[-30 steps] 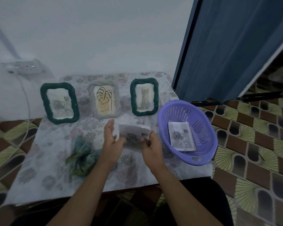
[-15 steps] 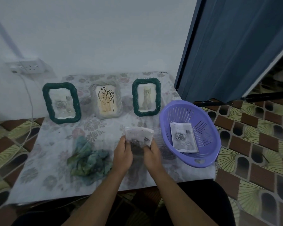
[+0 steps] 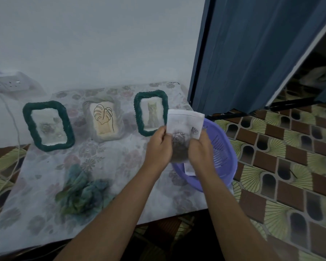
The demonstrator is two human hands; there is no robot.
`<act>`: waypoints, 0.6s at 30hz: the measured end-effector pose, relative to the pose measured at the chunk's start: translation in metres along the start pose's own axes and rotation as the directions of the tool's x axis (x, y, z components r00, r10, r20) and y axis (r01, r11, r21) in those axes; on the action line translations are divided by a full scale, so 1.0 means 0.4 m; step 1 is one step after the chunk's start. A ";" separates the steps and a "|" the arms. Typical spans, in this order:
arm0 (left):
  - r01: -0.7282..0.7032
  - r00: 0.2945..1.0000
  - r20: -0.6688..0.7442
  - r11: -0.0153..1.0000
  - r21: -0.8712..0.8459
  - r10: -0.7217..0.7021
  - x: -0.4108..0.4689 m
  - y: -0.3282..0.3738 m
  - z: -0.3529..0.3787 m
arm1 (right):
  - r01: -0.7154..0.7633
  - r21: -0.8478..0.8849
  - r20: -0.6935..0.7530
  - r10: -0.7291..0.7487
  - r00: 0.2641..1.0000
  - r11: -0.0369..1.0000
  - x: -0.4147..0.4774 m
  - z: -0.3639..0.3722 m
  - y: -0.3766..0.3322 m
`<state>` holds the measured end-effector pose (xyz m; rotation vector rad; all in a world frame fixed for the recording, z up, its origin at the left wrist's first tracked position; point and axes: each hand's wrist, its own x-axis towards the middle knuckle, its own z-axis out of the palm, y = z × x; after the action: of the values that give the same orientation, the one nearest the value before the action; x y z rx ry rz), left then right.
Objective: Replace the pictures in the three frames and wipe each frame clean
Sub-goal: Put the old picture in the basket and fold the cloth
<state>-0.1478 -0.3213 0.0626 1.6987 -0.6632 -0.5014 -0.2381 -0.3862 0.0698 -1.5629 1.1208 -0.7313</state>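
Purple basket (image 3: 228, 153) apparently half hidden behind held picture (image 3: 184, 123).

No readable text, labels or numbers on anything in view.

Colours noted: left frame (image 3: 29, 125) dark green, braided. Middle frame (image 3: 87, 117) pale grey; leaf picture (image 3: 103, 119) cream with a black line drawing. Right frame (image 3: 137, 112) dark green, braided; cat picture (image 3: 152, 114) tan-grey on a pale ground. Sheet (image 3: 184, 123) white, grey rose print. Basket (image 3: 227, 153) lilac, slotted. Cloth (image 3: 81, 189) mottled blue-green. Tablecloth (image 3: 36, 204) white with faded pink-grey flowers. Curtain (image 3: 252, 53) dark blue. Floor tiles (image 3: 290, 166) brown blocks, yellow-green fans, dark arches.
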 end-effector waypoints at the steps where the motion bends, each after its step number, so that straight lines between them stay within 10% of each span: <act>1: 0.021 0.999 0.027 1.000 0.010 -0.021 0.007 0.007 0.026 | -0.023 -0.026 -0.006 0.023 1.000 0.999 0.021 -0.023 0.004; 11: 0.539 0.831 0.196 0.841 -0.055 -0.520 0.081 -0.034 0.233 | -0.277 -0.342 0.163 0.347 0.924 0.898 0.172 -0.102 0.128; 18: 0.603 0.791 0.147 0.797 -0.028 -0.593 0.110 -0.072 0.269 | -0.380 -0.406 0.157 0.473 0.867 0.831 0.205 -0.094 0.165</act>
<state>-0.1798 -0.4247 0.0114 1.8021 -0.1671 -1.0828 -0.2593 -0.4787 0.0106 -1.5636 1.4041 -0.0124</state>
